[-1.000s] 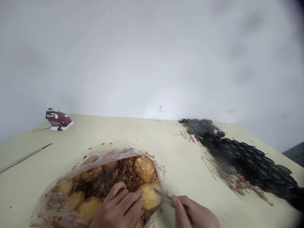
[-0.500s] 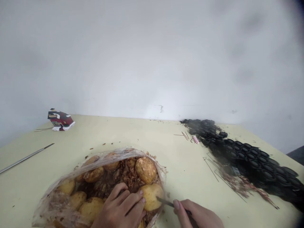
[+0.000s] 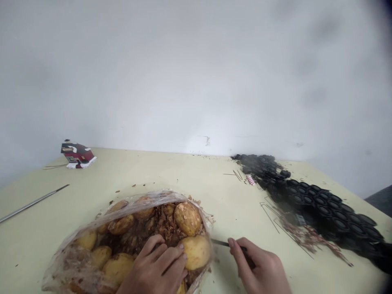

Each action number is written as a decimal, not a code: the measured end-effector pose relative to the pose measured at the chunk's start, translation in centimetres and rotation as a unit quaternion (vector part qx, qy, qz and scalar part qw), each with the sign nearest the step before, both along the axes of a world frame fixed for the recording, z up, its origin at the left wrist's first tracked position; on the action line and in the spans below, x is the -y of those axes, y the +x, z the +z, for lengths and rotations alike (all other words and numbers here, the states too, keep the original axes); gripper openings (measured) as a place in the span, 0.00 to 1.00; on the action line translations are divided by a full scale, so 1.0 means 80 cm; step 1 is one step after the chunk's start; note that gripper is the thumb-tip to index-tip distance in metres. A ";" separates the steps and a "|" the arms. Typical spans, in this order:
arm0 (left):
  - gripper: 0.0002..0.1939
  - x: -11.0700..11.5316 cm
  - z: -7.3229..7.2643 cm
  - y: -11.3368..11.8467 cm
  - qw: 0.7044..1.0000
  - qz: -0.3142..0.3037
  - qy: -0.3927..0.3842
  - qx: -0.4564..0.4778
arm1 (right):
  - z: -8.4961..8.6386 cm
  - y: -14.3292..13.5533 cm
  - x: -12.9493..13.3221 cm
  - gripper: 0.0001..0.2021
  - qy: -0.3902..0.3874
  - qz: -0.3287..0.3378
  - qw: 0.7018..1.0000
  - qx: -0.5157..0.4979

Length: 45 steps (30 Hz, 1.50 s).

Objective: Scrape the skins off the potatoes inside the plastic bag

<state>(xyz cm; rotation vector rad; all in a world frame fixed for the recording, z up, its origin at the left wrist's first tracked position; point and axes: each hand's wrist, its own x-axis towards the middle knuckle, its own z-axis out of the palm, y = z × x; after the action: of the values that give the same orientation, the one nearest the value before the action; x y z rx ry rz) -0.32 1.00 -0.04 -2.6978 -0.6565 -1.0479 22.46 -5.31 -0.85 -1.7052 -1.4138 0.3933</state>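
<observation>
A clear plastic bag (image 3: 70,249) lies open at the table's front, holding several potatoes and brown peelings. Inside its right part, my left hand (image 3: 161,265) has its fingers curled against a pale, peeled-looking potato (image 3: 197,252). Just right of the bag, my right hand (image 3: 260,263) pinches a thin dark blade-like tool (image 3: 220,243). The tool points left, its tip by the bag's edge near that potato. Behind the pale potato sits another one (image 3: 188,218) flecked with brown bits.
A small red toy house (image 3: 79,155) stands at the back left. A thin metal tool (image 3: 35,202) lies at the left. Many black round pots or cups (image 3: 324,202) spread along the right, with thin wires (image 3: 272,216) and a pink striped roll (image 3: 250,180) beside them.
My right hand has shifted slightly up and right, drawing the tool's tip off the front of the pale potato to its right edge. My left hand stays nearly in place.
</observation>
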 end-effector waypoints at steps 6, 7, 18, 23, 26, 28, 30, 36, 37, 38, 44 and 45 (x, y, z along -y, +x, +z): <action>0.12 0.000 -0.003 -0.001 1.000 0.002 -0.002 0.006 | 0.009 0.001 -0.005 0.27 -0.096 0.031 0.979 -0.175; 0.11 0.000 -0.003 -0.002 1.000 0.002 -0.003 0.007 | 0.009 0.001 -0.006 0.28 -0.101 0.032 0.979 -0.175; 0.13 -0.005 -0.016 0.003 0.999 -0.005 0.002 0.054 | 0.003 0.001 -0.017 0.28 -0.081 0.053 0.976 -0.196; 0.11 -0.009 -0.028 0.004 0.997 -0.015 -0.003 0.074 | -0.006 -0.002 -0.027 0.29 -0.078 0.054 0.979 -0.183; 0.10 -0.010 -0.027 0.003 0.998 -0.018 -0.005 0.066 | -0.015 0.011 -0.031 0.30 -0.084 0.033 0.982 -0.167; 0.10 -0.009 -0.026 0.002 0.998 -0.022 -0.006 0.065 | -0.018 0.020 -0.032 0.30 -0.087 0.025 0.981 -0.172; 0.10 -0.008 -0.024 0.002 0.997 -0.025 -0.003 0.073 | -0.018 0.025 -0.032 0.29 -0.083 0.010 0.980 -0.183; 0.09 -0.002 -0.018 0.001 0.998 0.004 -0.034 0.044 | -0.008 0.012 -0.022 0.27 -0.040 -0.009 0.969 -0.244; 0.08 -0.002 -0.018 0.001 0.999 0.003 -0.025 0.046 | -0.005 0.007 -0.022 0.27 -0.047 0.012 0.962 -0.267; 0.08 -0.003 -0.018 0.001 0.999 -0.001 -0.016 0.045 | -0.001 0.001 -0.023 0.26 -0.058 0.040 0.955 -0.288; 0.06 -0.004 -0.021 0.000 0.999 0.000 -0.014 0.036 | 0.028 -0.024 -0.050 0.27 -0.085 0.170 0.938 -0.290; 0.06 -0.004 -0.021 0.000 0.999 0.000 -0.013 0.038 | 0.031 -0.026 -0.056 0.26 -0.083 0.178 0.942 -0.272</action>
<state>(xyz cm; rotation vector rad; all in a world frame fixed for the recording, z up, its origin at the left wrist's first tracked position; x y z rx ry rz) -0.34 1.33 -1.72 -2.6910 -0.6866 -1.1559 20.42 -0.81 1.60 -1.3107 -1.2836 1.1202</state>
